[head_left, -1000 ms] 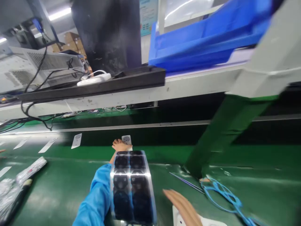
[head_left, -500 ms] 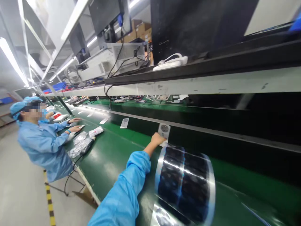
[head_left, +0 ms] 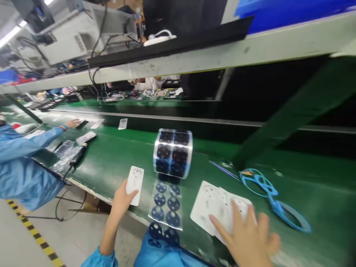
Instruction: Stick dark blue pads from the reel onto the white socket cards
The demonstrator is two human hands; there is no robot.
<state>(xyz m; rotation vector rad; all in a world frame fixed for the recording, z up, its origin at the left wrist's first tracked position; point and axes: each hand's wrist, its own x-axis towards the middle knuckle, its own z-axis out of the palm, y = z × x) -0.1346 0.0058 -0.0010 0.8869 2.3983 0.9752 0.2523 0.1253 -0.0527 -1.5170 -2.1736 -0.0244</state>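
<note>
**benchwatcher:** Standing by the green tabletop (head_left: pixel 116 163) here. The person's left hand (head_left: pixel 121 200) has a white socket plate (head_left: pixel 134 180) pinched at its near end, fingers (head_left: pixel 132 193) wrapped partway round it, thumb on the face. The plate sits just left of the clear strip of dark round stickers (head_left: pixel 166 204) that trails off the sticker roll (head_left: pixel 172 152) toward the near edge. The right hand (head_left: pixel 247 237) lies flat and spread on the stack of white plates (head_left: pixel 217 207) at the right, gripping nothing, only pressing down.

**lineguy22:** So how would you do this bit well?

**benchwatcher:** My guess: keep the held plate flat and square beside the strip, socket face up, so a sticker can line up with the round recess. A grip by the edges looks smarter to me than one on the face, as prints would spoil the stick. The right hand pinning the stack seems sensible, since those plates look slippery and overlap each other.

**lineguy22:** Anything in the way?

**benchwatcher:** The blue cord loop (head_left: pixel 267 193) lies farther right, apart from the stack, so probably fine. The roll stands upright just beyond the strip; I'd watch it doesn't tip or roll. A co-worker's sleeve (head_left: pixel 25 144) is far left with some shiny bags (head_left: pixel 65 154), well apart. The right hand is blurred, so I can't tell the fingertips exactly.
</note>
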